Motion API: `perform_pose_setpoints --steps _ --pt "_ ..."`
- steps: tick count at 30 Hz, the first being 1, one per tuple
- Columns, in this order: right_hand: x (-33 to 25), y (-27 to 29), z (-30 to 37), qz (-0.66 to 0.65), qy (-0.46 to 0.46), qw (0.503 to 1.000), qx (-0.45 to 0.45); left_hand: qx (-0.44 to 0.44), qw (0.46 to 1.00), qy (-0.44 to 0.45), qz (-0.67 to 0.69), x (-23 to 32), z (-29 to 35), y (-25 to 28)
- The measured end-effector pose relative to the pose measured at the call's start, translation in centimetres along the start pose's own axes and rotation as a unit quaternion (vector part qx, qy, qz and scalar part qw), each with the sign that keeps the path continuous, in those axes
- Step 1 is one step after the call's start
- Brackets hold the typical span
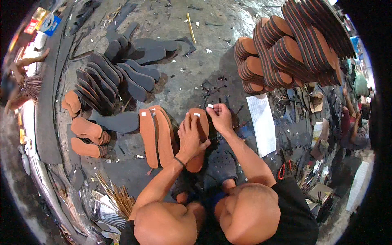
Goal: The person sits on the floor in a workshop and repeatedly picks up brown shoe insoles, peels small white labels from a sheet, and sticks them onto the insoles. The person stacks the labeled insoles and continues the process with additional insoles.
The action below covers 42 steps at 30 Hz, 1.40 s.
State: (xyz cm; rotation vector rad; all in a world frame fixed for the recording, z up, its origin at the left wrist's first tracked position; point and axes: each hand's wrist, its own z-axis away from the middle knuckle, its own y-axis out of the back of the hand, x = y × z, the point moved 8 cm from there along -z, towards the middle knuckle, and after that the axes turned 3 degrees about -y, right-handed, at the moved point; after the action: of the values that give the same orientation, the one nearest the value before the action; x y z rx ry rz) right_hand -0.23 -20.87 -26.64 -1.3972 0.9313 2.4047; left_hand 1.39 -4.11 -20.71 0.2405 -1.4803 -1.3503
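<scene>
My left hand (190, 139) lies on a tan shoe sole (197, 161), its fingers stretched along the upper half. Close to the fingertips, a small white label (197, 114) rests on the sole's far end. Just right of that end, my right hand (221, 118) pinches another small white piece (210, 106), which looks like a label, between thumb and finger. Left of the sole lie more tan soles (148, 139), side by side and partly overlapping, with white labels at their far ends. Whether my left fingertips touch the label is unclear.
Tall stacks of tan and black soles (286, 53) stand at the far right. Dark soles (104, 77) and small tan stacks (86, 147) sit at left. A written paper sheet (261, 124) and red-handled scissors (281, 170) lie at right. Other people are at both sides.
</scene>
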Motion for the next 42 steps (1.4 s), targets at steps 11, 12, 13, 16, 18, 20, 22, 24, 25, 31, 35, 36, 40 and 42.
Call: perform_pose_setpoints --steps 11,12,13,16,18,20,22,24,25,31,35,36,40,42 --pt "0.8 -2.5 0.2 0.001 -0.078 0.994 -0.071 0.059 0.994 -0.036 -0.086 -0.2 -0.9 11.0" --pt "-0.1 -3.3 0.3 0.012 -0.052 0.996 -0.066 0.088 0.992 -0.081 -0.034 0.5 -0.8 9.3" --pt "-0.5 -3.3 0.3 0.026 -0.029 0.998 -0.055 0.053 0.993 -0.102 -0.004 1.0 -1.4 6.8" --pt "-1.1 -3.4 0.1 0.068 0.013 0.997 -0.028 0.034 0.992 -0.094 -0.082 -0.4 -2.6 0.0" --pt "-1.2 -2.9 0.0 0.114 0.04 0.993 -0.017 0.025 0.987 -0.07 -0.139 -0.8 -3.3 -2.0" --pt "-1.0 -2.8 -0.3 0.163 0.071 0.984 -0.018 0.011 0.996 -0.036 -0.086 -0.5 -3.1 -2.6" --pt "-0.5 -1.1 -0.7 0.078 0.045 0.996 0.029 -0.007 0.999 -0.013 -0.052 -0.3 -2.9 -1.9" --pt "1.4 0.3 -1.3 -0.013 0.023 0.998 0.055 -0.019 0.999 -0.03 -0.035 0.5 -2.5 -0.3" --pt "3.4 0.9 -2.1 -0.057 0.01 0.996 0.064 -0.006 0.999 -0.048 -0.016 2.4 -2.2 2.0" --pt "-4.3 -9.7 9.2 -0.09 -0.079 0.941 -0.317 0.171 0.984 0.04 -0.028 -7.2 4.0 12.8" --pt "-4.2 -14.3 11.1 -0.035 -0.072 0.938 -0.338 0.129 0.906 0.247 0.319 -14.7 9.3 8.9" --pt "-4.6 -15.8 11.9 -0.071 -0.074 0.917 -0.386 0.152 0.893 0.241 0.349 -15.7 10.5 8.1" --pt "-7.0 -14.7 9.9 -0.102 0.015 0.926 -0.362 0.165 0.844 0.206 0.467 -13.1 8.8 5.7" --pt "-9.3 -10.9 8.2 0.035 0.089 0.948 -0.305 0.153 0.796 0.19 0.554 -9.6 7.4 5.4"
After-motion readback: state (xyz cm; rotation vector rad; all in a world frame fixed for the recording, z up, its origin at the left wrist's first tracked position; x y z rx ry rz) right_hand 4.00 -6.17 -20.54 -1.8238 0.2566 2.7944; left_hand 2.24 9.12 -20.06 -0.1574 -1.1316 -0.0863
